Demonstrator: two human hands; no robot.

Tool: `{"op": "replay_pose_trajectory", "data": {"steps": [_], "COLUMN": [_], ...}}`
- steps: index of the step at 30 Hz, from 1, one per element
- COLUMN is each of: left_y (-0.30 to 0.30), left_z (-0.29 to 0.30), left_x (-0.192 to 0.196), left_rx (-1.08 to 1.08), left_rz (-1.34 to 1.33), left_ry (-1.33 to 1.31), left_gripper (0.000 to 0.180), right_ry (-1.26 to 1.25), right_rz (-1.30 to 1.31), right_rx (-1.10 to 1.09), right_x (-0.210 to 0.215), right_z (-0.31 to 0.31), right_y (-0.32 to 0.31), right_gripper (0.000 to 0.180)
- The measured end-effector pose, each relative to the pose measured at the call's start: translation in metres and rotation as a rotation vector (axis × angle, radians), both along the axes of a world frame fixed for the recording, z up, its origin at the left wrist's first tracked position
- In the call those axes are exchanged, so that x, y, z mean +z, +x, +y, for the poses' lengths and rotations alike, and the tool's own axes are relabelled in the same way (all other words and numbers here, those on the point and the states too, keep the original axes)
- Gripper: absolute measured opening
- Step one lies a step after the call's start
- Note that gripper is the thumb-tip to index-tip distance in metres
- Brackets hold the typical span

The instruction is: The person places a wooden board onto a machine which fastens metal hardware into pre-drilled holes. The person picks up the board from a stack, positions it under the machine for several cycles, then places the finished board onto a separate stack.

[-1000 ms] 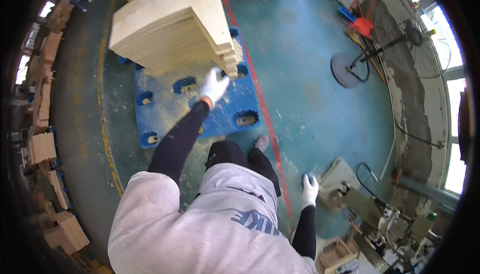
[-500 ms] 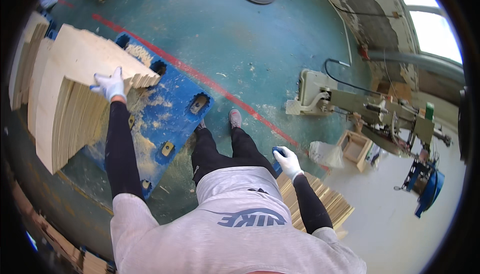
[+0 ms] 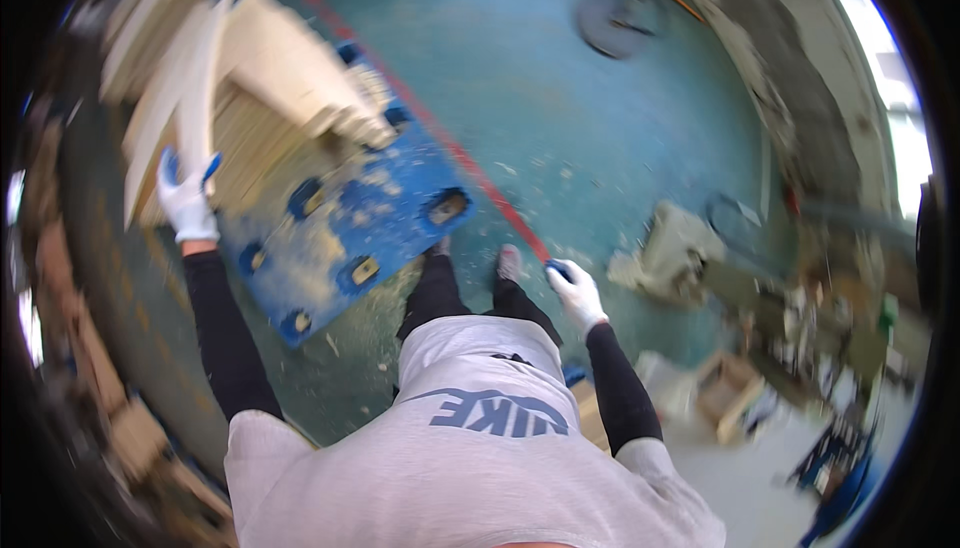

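Note:
My left hand (image 3: pixel 188 200), in a white glove with blue fingertips, grips the near end of a pale, thin wooden board (image 3: pixel 203 78). Its thumb and fingers lie on either side of the board, which is tilted up from a stack of similar boards (image 3: pixel 250 138). That stack rests on a blue plastic pallet (image 3: pixel 385 213) strewn with sawdust. Away from the stack, my right hand (image 3: pixel 578 298), gloved alike, hangs in front of my right hip with its fingers curled. Whatever may be inside those fingers is hidden.
More boards (image 3: pixel 150 33) stand behind at far left. A red line (image 3: pixel 455 153) crosses the green floor beside the pallet. To my right are a blurred machine (image 3: pixel 800 338), a wooden box (image 3: pixel 728 388) and partly hidden boards (image 3: pixel 590 413). A round base (image 3: pixel 610 28) stands farther off.
My left hand has gone from lying spread on top of the stack to gripping a board's near end, and that board now stands tilted. The view has turned left; my right hand stays curled.

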State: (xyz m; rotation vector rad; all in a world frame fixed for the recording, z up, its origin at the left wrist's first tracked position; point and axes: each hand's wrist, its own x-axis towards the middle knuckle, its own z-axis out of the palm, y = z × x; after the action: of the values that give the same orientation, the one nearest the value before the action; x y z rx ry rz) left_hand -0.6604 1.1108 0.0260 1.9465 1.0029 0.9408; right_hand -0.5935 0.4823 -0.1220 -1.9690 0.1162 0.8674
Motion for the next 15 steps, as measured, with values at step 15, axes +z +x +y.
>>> {"op": "replay_pose_trajectory", "data": {"steps": [15], "left_y": [-0.221], "left_z": [-0.325], "left_x": [0.078], "left_rx": [0.069], "left_rz": [-0.983], "left_ry": [-0.791], "left_gripper": [0.063], "right_ry": [0.295], "right_rz": [0.06], "right_rx": [0.373], "right_x": [-0.038], "right_z": [-0.011], "right_y": [0.059], "right_gripper": [0.029]}}
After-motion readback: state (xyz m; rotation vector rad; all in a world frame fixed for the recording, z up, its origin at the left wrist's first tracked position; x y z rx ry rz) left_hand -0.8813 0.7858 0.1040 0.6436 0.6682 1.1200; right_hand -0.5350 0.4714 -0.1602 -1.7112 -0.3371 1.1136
